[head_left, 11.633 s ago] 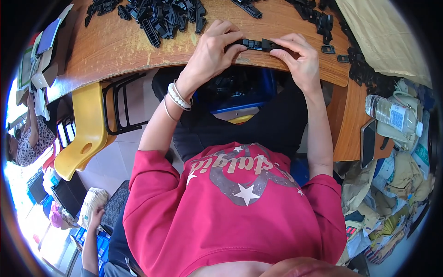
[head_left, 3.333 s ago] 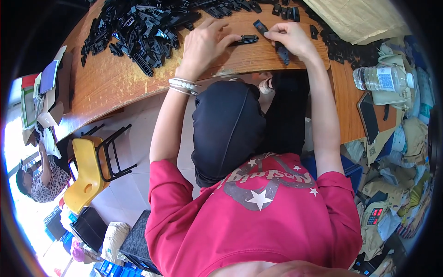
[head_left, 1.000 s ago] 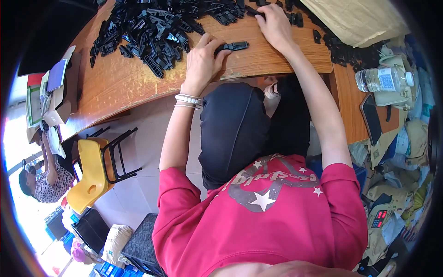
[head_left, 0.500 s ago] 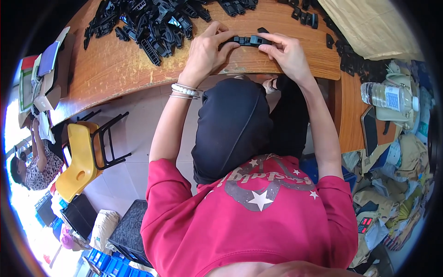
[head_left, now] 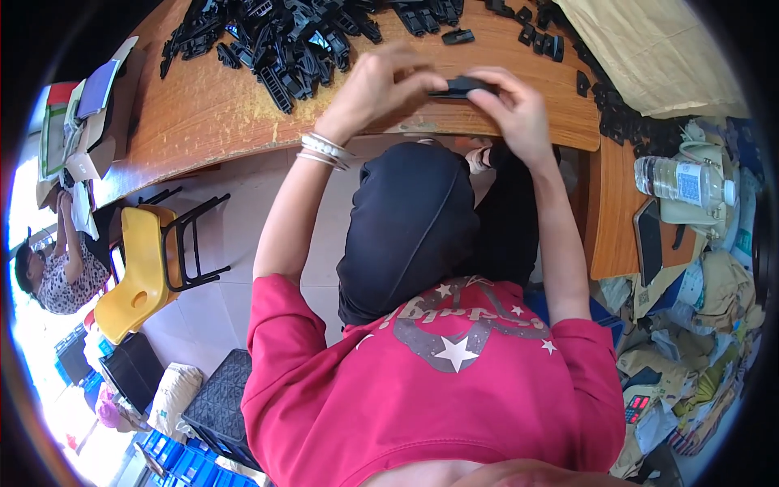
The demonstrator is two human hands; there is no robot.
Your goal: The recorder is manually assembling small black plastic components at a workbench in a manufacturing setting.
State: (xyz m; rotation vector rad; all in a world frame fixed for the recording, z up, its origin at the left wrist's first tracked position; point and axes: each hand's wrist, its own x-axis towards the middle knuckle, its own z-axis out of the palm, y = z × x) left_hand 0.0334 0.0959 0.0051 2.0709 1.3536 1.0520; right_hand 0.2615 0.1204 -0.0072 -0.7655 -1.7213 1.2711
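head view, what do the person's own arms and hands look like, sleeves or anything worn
Both forearms are bare. The red top has short sleeves ending at the upper arms. The left wrist carries a stack of pale, whitish bracelets. The left hand and right hand wear no gloves; no rings are discernible.

Assembly workshop: heaped black plastic parts (head_left: 276, 40)

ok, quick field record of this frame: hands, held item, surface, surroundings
left hand: grips the left end of a black plastic part
right hand: grips the right end of the same part
height: part lifted just above the table edge
surface: wooden table
pile: loose black plastic pieces at the far side
wrist: pale bangles on the left
nearby: yellow chair, water bottle
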